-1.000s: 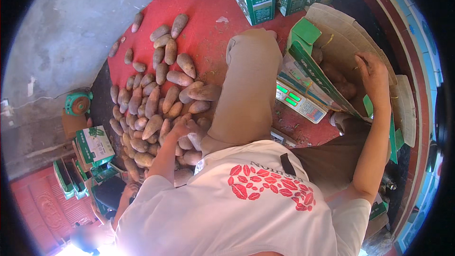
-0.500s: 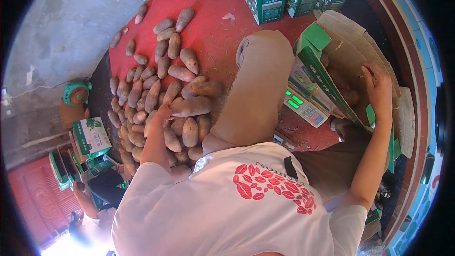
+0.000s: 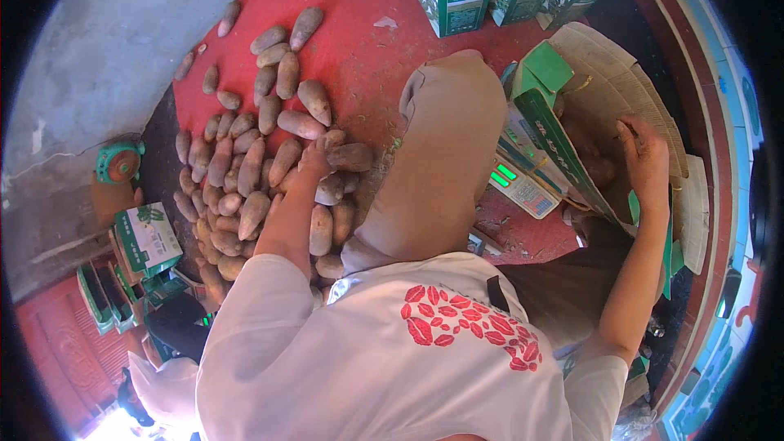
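Dozens of brown, elongated tubers with pinkish ends lie heaped on the red floor at my left. My left hand (image 3: 314,162) is at the upper right part of the heap, its fingers closed over a tuber (image 3: 332,139). Just beside it rests a darker tuber (image 3: 352,157). At my right stands an open green-and-brown carton (image 3: 563,143) with tubers (image 3: 599,167) inside, partly in shadow. My right hand (image 3: 647,155) hovers at the carton's opening by its raised brown flap (image 3: 621,90), fingers loosely apart, with nothing seen in them.
A digital scale (image 3: 525,189) with lit green displays sits by the carton. Several open green boxes (image 3: 465,0) stand at the far right. More boxes (image 3: 147,237), a teal fan (image 3: 120,162) and another person (image 3: 163,384) are at the left. My bent knee (image 3: 457,106) divides heap and carton.
My left hand has moved up and to the right across the heap, from beside one large tuber onto another. The right hand stays at the carton's opening. The view has shifted slightly.
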Motion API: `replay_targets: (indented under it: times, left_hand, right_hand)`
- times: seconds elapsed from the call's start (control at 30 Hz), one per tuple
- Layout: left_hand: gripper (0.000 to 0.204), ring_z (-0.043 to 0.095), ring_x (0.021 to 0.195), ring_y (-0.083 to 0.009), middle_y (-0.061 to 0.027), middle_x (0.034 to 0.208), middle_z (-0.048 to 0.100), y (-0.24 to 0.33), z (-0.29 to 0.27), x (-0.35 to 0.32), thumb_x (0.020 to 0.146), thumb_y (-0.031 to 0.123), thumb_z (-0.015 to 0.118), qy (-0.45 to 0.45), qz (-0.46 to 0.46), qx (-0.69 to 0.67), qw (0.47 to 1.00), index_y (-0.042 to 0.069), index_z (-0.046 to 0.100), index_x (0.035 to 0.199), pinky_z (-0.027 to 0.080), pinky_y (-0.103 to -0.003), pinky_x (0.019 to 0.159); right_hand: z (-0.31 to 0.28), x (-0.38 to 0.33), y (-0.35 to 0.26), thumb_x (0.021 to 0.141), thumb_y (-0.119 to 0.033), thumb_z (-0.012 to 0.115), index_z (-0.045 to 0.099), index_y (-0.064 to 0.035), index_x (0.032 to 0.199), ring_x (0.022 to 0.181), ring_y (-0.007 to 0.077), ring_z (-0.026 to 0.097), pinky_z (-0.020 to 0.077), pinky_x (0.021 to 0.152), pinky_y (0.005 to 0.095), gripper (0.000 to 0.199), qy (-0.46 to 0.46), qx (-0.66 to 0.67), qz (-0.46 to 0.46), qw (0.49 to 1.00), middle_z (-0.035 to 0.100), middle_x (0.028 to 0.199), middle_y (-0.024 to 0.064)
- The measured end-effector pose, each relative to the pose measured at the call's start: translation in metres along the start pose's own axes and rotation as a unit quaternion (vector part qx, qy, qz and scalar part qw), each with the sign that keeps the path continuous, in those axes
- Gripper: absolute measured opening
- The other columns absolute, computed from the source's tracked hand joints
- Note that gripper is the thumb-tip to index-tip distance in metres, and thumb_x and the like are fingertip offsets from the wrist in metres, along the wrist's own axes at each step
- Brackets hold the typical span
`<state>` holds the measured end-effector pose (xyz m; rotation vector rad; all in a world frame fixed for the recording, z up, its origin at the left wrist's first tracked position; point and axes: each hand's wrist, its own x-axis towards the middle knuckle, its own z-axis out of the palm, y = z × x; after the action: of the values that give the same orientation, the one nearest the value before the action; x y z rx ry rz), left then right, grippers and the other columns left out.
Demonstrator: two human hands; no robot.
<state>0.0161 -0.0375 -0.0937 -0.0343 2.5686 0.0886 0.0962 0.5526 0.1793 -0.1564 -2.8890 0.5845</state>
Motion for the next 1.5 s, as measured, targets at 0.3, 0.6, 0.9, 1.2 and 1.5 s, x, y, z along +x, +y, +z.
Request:
replay_targets:
  times: [0.3,0.6,0.9,1.2,1.5]
  left_hand:
    - [0.091,0.042,0.129,-0.0355,-0.0183,0.143,0.038,0.013,0.027,0.017,0.065,0.038,0.082,-0.133,-0.066,0.154,0.977,0.015,0.038,0.14,0.041,-0.043,0.103]
    - [0.083,0.059,0.113,-0.0296,-0.0178,0.122,0.059,0.052,0.017,-0.009,0.07,0.044,0.078,-0.12,-0.066,0.111,0.984,0.004,0.042,0.133,0.046,-0.039,0.096]
    - [0.056,0.062,0.097,-0.0316,-0.0215,0.109,0.062,0.055,-0.034,-0.003,0.074,0.036,0.075,-0.055,0.04,0.018,0.998,0.002,0.061,0.116,0.048,-0.046,0.086]
    - [0.049,0.06,0.085,-0.0321,-0.0213,0.09,0.062,0.128,-0.22,-0.053,0.076,0.038,0.072,0.316,0.176,-0.184,0.914,-0.004,0.059,0.098,0.045,-0.042,0.079]
    - [0.047,0.061,0.093,-0.0276,-0.0192,0.097,0.064,0.296,-0.291,-0.147,0.074,0.028,0.074,0.269,0.391,-0.233,0.849,-0.003,0.058,0.105,0.046,-0.037,0.084]
  right_hand:
    - [0.003,-0.001,-0.004,0.086,-0.013,0.062,0.066,-0.0023,0.095,0.084,0.0369,0.063,0.0492,0.073,0.0408,0.014,-0.01,-0.023,0.018,1.0,0.065,0.092,0.0192]
    - [0.006,0.004,-0.005,0.085,-0.017,0.062,0.065,-0.004,0.091,0.081,0.0371,0.062,0.0496,0.07,0.0427,0.015,0.023,-0.007,-0.047,0.999,0.065,0.086,0.017]
    - [-0.006,-0.004,0.005,0.086,-0.018,0.061,0.065,-0.0021,0.092,0.083,0.0373,0.061,0.0484,0.073,0.0425,0.017,0.037,-0.015,-0.02,0.999,0.065,0.09,0.0167]
    - [-0.019,-0.01,0.011,0.086,-0.019,0.06,0.065,-0.0032,0.092,0.083,0.0383,0.06,0.0481,0.072,0.0438,0.018,0.108,-0.006,-0.053,0.993,0.065,0.087,0.017]
    - [-0.027,-0.015,0.02,0.086,-0.021,0.06,0.066,-0.0033,0.092,0.084,0.0384,0.061,0.0485,0.073,0.045,0.02,0.123,-0.027,-0.041,0.991,0.065,0.087,0.0182]
